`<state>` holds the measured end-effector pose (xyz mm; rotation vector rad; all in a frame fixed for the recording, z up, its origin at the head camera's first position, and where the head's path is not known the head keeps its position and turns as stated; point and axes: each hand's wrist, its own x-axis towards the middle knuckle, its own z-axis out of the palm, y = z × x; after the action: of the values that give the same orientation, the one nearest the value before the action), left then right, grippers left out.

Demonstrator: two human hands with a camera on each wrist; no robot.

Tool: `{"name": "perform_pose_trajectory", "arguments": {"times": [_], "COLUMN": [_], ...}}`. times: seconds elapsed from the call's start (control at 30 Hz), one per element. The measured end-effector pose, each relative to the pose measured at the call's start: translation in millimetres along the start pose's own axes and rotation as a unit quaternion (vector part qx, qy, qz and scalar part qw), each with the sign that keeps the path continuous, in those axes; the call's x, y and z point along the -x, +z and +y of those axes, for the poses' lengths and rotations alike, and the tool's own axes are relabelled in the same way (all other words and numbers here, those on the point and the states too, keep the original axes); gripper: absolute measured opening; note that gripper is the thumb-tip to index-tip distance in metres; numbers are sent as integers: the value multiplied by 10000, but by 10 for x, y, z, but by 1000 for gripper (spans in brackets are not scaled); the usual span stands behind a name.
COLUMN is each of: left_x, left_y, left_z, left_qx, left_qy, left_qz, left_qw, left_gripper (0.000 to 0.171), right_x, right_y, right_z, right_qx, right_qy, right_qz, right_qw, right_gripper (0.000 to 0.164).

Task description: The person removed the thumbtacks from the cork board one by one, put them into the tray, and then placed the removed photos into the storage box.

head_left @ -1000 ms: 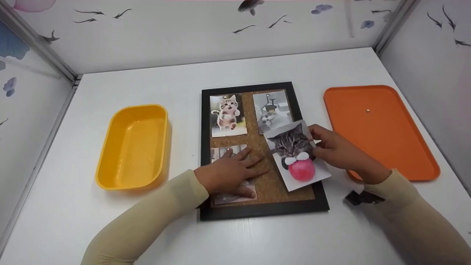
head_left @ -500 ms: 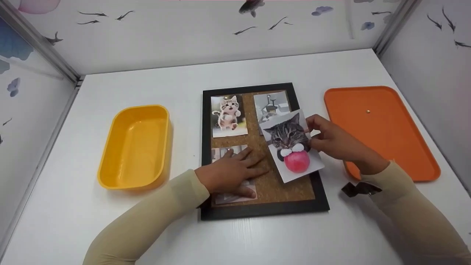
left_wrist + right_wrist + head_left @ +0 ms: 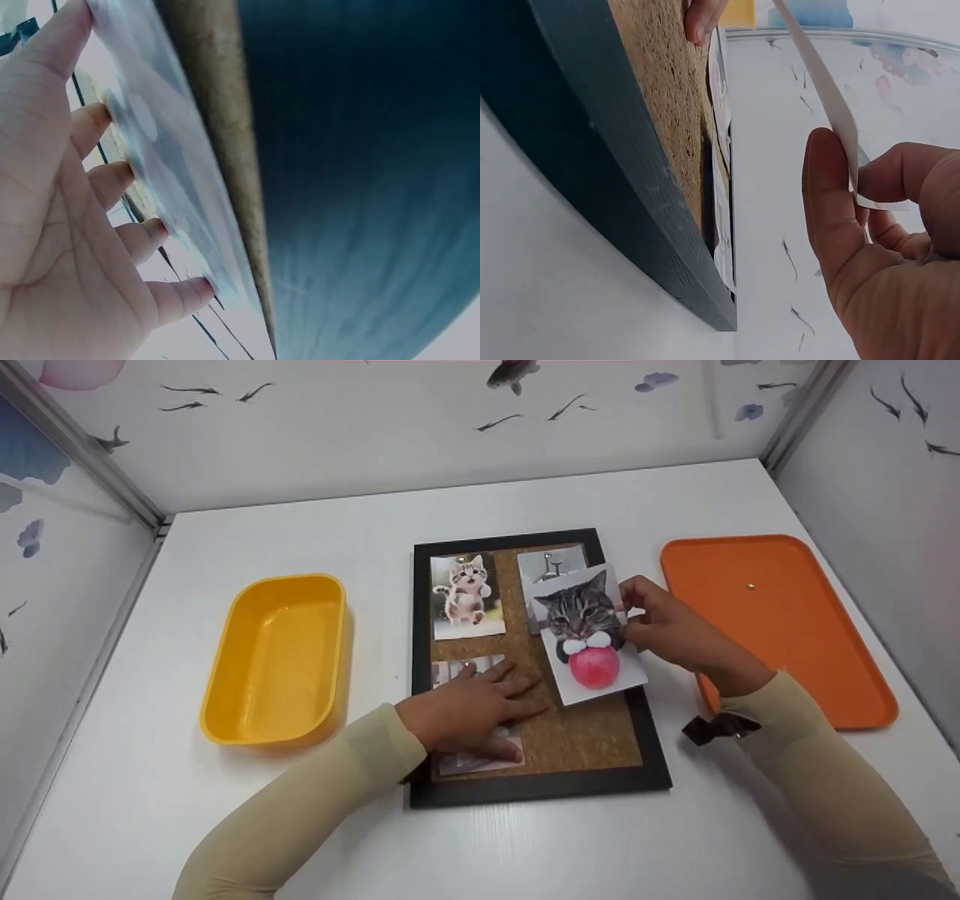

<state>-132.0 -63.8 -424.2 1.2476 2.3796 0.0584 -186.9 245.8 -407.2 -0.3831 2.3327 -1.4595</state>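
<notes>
A black-framed cork board (image 3: pixel 592 739) lies flat on the table. My right hand (image 3: pixel 679 634) pinches the right edge of a photo of a cat with a pink ball (image 3: pixel 581 634), between thumb and fingers (image 3: pixel 829 172). That photo is held above the board, tilted, partly covering a grey photo (image 3: pixel 540 562) at the upper right. My left hand (image 3: pixel 469 712) is spread with fingers straight, its fingertips touching the lower-left photo (image 3: pixel 161 127) and the cork; it hides most of that photo. A kitten photo (image 3: pixel 469 596) with a pin at its top lies upper left.
A yellow basin (image 3: pixel 281 660) stands on the white table (image 3: pixel 360 540) left of the board. To the right lies an orange tray (image 3: pixel 787 645) with a small metallic pin (image 3: pixel 750 586) on it. Printed wall panels (image 3: pixel 397 420) close off the back and sides.
My right hand has carried the cat photo up and slightly left, so it covers more of the grey photo and bares more of the lower-right cork. My left hand has stayed in place.
</notes>
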Motion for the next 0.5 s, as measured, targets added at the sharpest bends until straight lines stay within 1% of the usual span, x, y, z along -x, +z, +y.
{"name": "perform_pose_trajectory", "arguments": {"times": [0.07, 0.17, 0.33, 0.5], "left_x": [2, 9, 25, 52], "left_y": [-11, -31, -36, -35], "left_z": [-1, 4, -3, -29], "left_qx": [124, 169, -186, -468], "left_qy": [-10, 26, 171, 318], "left_qz": [50, 136, 316, 529], "left_qw": [9999, 9998, 9992, 9970], "left_gripper": [76, 72, 64, 59], "right_x": [-29, -70, -137, -229], "right_y": [-3, -14, -53, -61], "right_z": [9, 19, 44, 93], "right_qx": [-112, -343, -621, -777], "right_qy": [1, 45, 169, 291], "right_qz": [33, 71, 229, 496], "right_qw": [9999, 9994, 9977, 9953], "right_gripper": [32, 32, 35, 32]}}
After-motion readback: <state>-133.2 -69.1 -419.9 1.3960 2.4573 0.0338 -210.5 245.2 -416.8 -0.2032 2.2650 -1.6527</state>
